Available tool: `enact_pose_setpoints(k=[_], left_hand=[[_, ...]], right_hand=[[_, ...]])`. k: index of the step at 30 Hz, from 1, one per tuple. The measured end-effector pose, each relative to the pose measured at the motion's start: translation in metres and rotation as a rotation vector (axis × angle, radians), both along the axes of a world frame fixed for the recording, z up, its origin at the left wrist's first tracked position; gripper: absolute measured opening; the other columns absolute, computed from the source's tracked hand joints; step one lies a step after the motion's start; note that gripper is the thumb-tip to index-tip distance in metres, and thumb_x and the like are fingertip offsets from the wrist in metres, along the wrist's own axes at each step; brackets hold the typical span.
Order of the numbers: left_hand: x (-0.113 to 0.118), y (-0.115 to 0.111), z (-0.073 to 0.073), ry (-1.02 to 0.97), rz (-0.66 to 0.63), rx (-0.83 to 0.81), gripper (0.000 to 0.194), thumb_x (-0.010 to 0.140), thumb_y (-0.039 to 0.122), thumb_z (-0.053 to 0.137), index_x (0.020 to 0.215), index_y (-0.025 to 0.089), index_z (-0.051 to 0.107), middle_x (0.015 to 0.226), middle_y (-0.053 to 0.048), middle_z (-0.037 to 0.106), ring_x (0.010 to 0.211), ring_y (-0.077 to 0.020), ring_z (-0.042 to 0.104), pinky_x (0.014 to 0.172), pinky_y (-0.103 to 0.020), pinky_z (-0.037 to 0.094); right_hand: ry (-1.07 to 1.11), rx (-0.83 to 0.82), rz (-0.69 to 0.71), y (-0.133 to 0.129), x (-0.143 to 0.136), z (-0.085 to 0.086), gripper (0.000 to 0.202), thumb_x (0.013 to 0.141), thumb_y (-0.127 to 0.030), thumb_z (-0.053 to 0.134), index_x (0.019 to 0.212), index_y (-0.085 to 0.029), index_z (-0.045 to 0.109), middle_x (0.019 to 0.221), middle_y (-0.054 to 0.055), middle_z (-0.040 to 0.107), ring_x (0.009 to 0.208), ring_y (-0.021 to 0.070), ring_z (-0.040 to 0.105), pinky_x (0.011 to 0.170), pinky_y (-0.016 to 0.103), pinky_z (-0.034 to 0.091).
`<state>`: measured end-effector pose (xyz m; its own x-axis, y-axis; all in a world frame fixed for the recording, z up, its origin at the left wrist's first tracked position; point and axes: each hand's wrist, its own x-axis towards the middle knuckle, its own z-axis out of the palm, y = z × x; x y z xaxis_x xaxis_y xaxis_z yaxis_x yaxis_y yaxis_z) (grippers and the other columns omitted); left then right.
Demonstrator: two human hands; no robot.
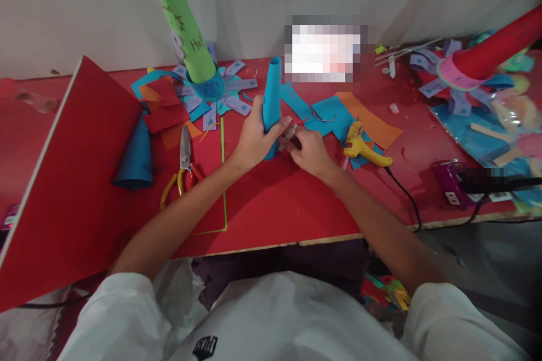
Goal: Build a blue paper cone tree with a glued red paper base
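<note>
A narrow blue paper cone (272,93) stands nearly upright with my left hand (255,136) wrapped round its lower part. Beside it on the right, my right hand (308,149) has its fingers bent together near the cone's lower side; a small pale thing shows between the fingertips, too small to name. Right of my hands a yellow glue gun (364,146) lies on blue and orange paper (372,121). Scissors (185,149) and pliers with red and yellow handles lie to the left.
A red board (71,180) stands tilted at the left, beside a wider blue cone (134,158). Behind are a green paper tube (186,28) and, at the right, a red tube (502,39) with purple strips. A purple socket box (451,183) with cables sits at the right.
</note>
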<state>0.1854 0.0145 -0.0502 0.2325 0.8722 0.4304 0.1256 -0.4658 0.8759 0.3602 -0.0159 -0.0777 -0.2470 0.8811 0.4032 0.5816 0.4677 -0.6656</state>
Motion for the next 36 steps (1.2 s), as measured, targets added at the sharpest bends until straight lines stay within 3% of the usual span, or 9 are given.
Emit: enact_pose_setpoints(k=[6,17,27,36], left_hand=[[0.000,0.001,-0.002,-0.013,-0.009,0.008,0.028,0.098,0.041,0.070,0.109,0.028,0.047,0.092,0.001,0.060,0.081,-0.0167,0.063,0.076,-0.035,0.052],[-0.001,0.000,-0.003,0.004,-0.037,-0.015,0.039,0.097,0.059,0.067,0.109,0.029,0.045,0.092,0.000,0.056,0.076,-0.0157,0.058,0.071,-0.033,0.048],[-0.001,0.001,-0.008,-0.006,-0.028,0.032,0.027,0.099,0.038,0.071,0.111,0.028,0.048,0.094,0.001,0.060,0.077,-0.0137,0.061,0.071,-0.031,0.051],[-0.001,0.001,-0.009,-0.002,-0.038,0.030,0.029,0.099,0.042,0.071,0.113,0.028,0.049,0.093,0.001,0.059,0.075,-0.0141,0.061,0.072,-0.033,0.051]], right_hand=[[-0.002,0.009,0.030,-0.004,-0.001,0.000,0.024,0.103,-0.033,0.057,0.080,-0.025,0.059,0.080,0.004,0.074,0.074,0.0218,0.069,0.070,0.035,0.050],[0.003,0.016,0.060,-0.014,-0.002,0.003,0.030,0.105,-0.041,0.055,0.080,-0.025,0.061,0.083,0.005,0.076,0.077,0.0224,0.071,0.073,0.036,0.051],[0.013,0.055,0.122,-0.022,-0.005,0.002,0.022,0.103,-0.034,0.060,0.084,-0.023,0.063,0.085,0.005,0.076,0.078,0.0204,0.072,0.072,0.032,0.050],[0.013,0.021,0.166,-0.024,-0.007,0.001,0.022,0.102,-0.034,0.059,0.084,-0.024,0.066,0.086,0.005,0.078,0.079,0.0208,0.073,0.072,0.032,0.051]])
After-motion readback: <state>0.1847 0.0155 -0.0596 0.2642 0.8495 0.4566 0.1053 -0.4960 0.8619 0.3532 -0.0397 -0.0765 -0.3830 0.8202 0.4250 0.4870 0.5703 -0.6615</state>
